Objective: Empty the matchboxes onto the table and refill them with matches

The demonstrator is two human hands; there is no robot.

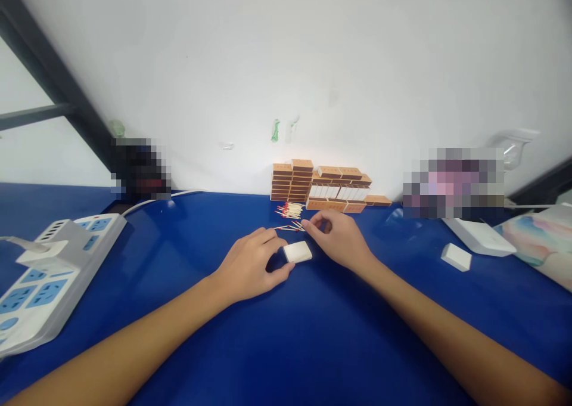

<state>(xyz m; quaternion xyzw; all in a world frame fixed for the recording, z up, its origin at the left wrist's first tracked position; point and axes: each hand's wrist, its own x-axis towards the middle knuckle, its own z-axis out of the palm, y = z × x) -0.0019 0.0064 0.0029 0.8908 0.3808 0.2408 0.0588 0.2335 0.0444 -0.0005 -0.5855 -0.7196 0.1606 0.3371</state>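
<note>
A small white matchbox tray lies on the blue table. My left hand rests beside it, thumb and forefinger touching its left end. Just beyond it my right hand has its fingertips pinched together at a loose pile of red-tipped matches. What the pinch holds is too small to see. Behind the matches, against the white wall, stand stacks of brown matchboxes.
A white power strip with blue sockets and its cable lies at the left. At the right are a small white box, a flat white device and a pastel-coloured sheet. Blurred patches sit by the wall on both sides.
</note>
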